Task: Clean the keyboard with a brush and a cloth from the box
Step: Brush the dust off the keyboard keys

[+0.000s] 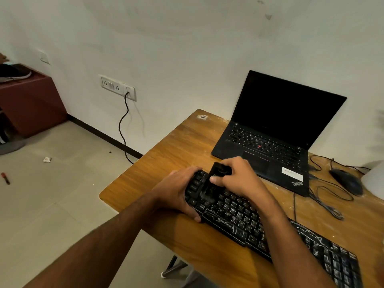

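Note:
A black keyboard [259, 225] smeared with white dust lies diagonally on the wooden desk [187, 146]. My left hand [178, 194] grips the keyboard's left end, thumb under the front edge. My right hand [236, 177] holds a black brush [216, 179] by its handle, bristles pressed down on the keys at the left end. The brush looks blurred. No cloth or box is in view.
An open black laptop [276, 132] stands behind the keyboard. A black mouse [346, 180] with tangled cables [326, 196] lies at the right, beside a white object [374, 179]. A wall socket [118, 87] with a hanging cable and a brown cabinet [31, 100] are at the left.

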Tool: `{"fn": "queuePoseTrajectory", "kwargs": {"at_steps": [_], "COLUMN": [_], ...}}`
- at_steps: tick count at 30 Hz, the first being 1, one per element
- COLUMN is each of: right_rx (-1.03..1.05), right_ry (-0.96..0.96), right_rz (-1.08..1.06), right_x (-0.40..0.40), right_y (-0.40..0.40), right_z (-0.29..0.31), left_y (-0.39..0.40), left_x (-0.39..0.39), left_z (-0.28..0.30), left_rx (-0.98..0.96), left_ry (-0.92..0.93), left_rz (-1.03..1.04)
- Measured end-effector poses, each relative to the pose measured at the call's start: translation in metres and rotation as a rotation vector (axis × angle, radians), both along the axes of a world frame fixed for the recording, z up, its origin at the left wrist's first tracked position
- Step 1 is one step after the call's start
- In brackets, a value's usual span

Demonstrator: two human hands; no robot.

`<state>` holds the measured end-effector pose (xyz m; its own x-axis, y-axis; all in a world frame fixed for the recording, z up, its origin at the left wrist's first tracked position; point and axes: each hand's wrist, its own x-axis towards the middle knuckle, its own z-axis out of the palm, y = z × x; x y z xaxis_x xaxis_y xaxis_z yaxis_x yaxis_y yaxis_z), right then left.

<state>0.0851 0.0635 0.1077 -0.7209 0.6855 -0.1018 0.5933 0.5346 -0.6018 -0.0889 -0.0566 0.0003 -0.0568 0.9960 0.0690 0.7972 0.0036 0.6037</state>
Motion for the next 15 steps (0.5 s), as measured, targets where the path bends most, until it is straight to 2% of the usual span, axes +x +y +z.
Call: {"fn": "queuePoseTrajectory", "kwargs": {"at_steps": [4, 9, 11, 15], "right_rx": [0.06, 0.014, -0.018, 0.061], "right_ry": [0.081, -0.049, -0.015, 0.067], "right_rz": [-0.078, 0.041, 0.004, -0.063], "right_x": [-0.004, -0.001, 0.0, -0.004], "right_y": [-0.006, -0.006, 0.002, -0.007], "right_z": [-0.006, -0.004, 0.002, -0.003], "left_y": [-0.001, 0.001, 0.0, 0.0], "left_x": [0.0, 0.0, 0.0, 0.0], "left_z": [0.001, 0.001, 0.0, -0.001], "left_rx": [0.004, -0.015, -0.012, -0.001], "left_ry": [0.006, -0.007, -0.001, -0.008], "left_rz": [0.003, 0.001, 0.002, 0.005]}}
